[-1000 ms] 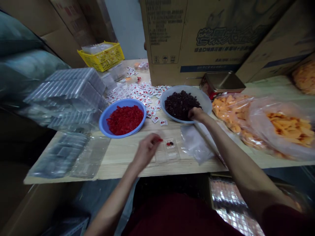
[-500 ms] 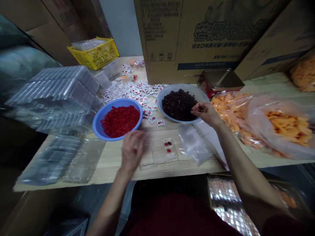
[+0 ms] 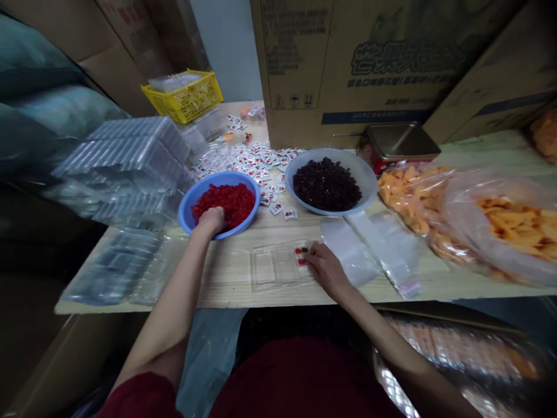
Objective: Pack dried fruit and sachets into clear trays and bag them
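Note:
My left hand [image 3: 211,220] is down in a blue plastic bowl [image 3: 185,212], its fingers on a heap of red candied fruit pieces [image 3: 232,203]. My right hand [image 3: 324,267] rests with its fingertips at a clear plastic blister tray [image 3: 278,267] on the wooden table [image 3: 226,284]. Right beside those fingertips, red and dark pieces [image 3: 300,255] lie in one tray compartment. A grey-blue bowl [image 3: 368,188] of dark dried berries [image 3: 326,184] stands between my hands, touched by neither. Nothing shows in my right hand.
Small white sachets [image 3: 243,159] lie scattered behind the bowls. Stacked clear trays [image 3: 130,157] fill the left side, with a yellow basket [image 3: 187,98] behind. Clear bags [image 3: 361,249], bags of orange dried fruit [image 3: 413,194] and a metal tin [image 3: 398,142] lie right, before cardboard boxes [image 3: 348,64].
My left hand has moved from near the tray into the red fruit bowl. My right hand has moved from the dark berry bowl to the tray. The view has shifted slightly.

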Motion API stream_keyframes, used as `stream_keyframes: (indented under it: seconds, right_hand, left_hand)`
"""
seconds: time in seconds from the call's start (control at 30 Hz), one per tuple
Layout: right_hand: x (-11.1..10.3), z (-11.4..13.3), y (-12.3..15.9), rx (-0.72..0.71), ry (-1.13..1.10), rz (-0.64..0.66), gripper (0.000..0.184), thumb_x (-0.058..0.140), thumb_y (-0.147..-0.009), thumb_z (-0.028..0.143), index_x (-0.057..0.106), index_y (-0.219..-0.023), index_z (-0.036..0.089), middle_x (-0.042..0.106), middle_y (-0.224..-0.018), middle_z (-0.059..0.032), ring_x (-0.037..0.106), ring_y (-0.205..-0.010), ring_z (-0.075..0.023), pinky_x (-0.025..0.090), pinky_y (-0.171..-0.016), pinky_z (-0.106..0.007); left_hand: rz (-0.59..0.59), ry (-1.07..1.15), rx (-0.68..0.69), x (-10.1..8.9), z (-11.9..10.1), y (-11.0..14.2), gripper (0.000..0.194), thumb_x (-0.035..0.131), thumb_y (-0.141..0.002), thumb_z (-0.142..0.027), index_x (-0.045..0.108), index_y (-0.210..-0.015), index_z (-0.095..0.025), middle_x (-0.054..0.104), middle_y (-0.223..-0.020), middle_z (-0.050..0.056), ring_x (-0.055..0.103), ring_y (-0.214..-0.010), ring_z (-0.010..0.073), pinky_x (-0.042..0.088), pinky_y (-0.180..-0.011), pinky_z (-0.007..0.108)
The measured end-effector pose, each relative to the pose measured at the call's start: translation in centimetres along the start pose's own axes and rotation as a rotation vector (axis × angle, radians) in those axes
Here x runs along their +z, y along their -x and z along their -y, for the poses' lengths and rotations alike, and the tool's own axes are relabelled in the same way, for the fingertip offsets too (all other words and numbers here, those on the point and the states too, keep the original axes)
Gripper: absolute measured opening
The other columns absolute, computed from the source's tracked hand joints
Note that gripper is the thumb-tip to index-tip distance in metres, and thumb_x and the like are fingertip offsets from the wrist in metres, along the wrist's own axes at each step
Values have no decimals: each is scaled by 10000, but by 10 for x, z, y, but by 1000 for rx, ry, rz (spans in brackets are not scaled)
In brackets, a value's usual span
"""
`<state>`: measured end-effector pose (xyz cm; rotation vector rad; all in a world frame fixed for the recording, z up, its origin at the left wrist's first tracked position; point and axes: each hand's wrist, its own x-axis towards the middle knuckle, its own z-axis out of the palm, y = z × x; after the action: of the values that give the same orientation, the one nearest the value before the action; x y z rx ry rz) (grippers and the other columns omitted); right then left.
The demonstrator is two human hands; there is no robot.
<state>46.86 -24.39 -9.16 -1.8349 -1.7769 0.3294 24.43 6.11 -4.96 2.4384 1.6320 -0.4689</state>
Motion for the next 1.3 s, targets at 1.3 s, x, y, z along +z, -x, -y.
stream_keyframes:
  seconds: [1.3]
  right_hand:
    - [13,15,52,106,-204,-165,224,495,-988,260,699,-1075,228,599,-960,-87,557,-941,-237,501,-828,-400]
  left_hand:
    - [-293,697,730,102,-147,182,149,542,-958,-256,667,-1030,-220,652,-1018,86,609,-980,232,534,-847,393]
